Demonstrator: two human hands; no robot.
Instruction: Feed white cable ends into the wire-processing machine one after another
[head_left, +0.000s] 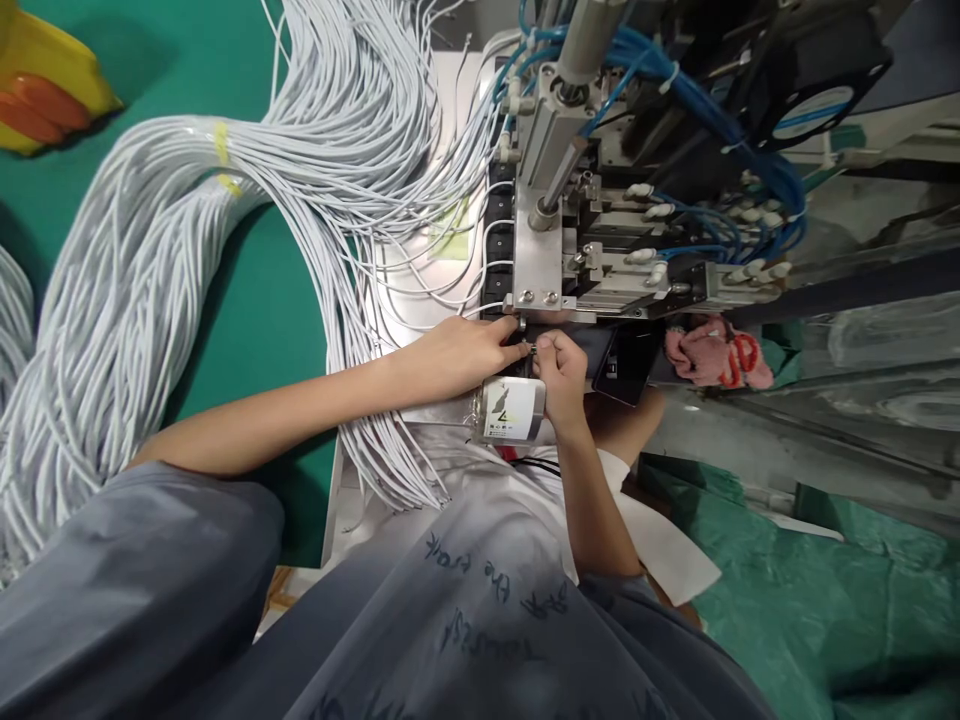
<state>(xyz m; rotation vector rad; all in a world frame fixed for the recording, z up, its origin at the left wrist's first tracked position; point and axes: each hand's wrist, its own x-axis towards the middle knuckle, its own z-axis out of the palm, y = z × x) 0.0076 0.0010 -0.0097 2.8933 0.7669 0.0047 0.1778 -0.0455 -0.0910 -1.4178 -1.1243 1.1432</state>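
Note:
My left hand (474, 352) reaches across to the front edge of the machine (541, 265). Its fingers are bent together, with the tips by a small metal part under the machine's plate, and what they hold is too small to name. Facing it, my right hand (564, 372) is closed in a pinch, thumb against finger, on something tiny that I cannot make out. The fingertips of both hands nearly meet. Just below them is a clear box with a white warning label (511, 408). Left of the machine, white cables (337, 180) fan out, several of their ends running into its black slots (498, 240).
Yellow ties (221, 145) bind the cable bundle on the green mat (247, 290). Blue air hoses (697, 100) loop above the machine. A black phone-like slab (628, 362) and a pink cloth (716, 352) lie right of my hands. A yellow and orange object (49, 90) sits far left.

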